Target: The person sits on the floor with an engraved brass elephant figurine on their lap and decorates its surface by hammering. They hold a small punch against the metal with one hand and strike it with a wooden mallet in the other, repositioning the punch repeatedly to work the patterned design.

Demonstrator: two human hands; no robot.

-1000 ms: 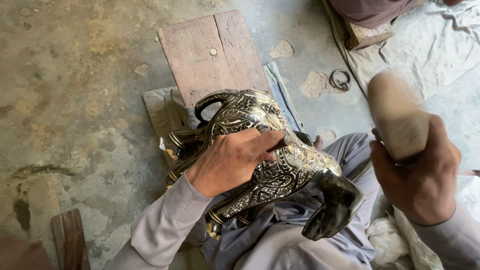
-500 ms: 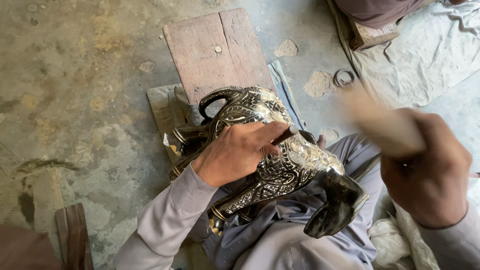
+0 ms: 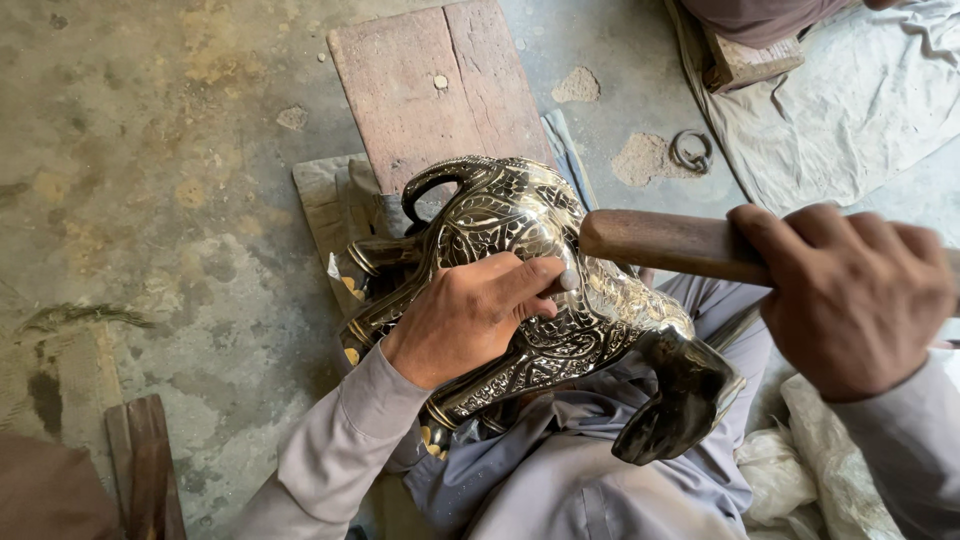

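An engraved metal figure (image 3: 540, 290) lies across the person's lap, the left hand (image 3: 470, 315) pinching a small tool against it, while the right hand (image 3: 850, 295) clenches a wooden mallet (image 3: 665, 243) lying level just right of that tool.

- One engraved metal figure (image 3: 540, 290), under the left hand (image 3: 465, 315)
- One wooden mallet (image 3: 670, 243), in the right hand (image 3: 850, 295)
- One board (image 3: 430, 90), beyond the left hand
- One ring (image 3: 691, 153), beyond the right hand

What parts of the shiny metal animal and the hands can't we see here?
Head view:
- Small tool under the left hand: its fingers hide it.
- Metal animal figure: underside hidden by the lap.
- Wooden mallet: handle covered by the right hand.
- Right forearm: cut by the frame edge.
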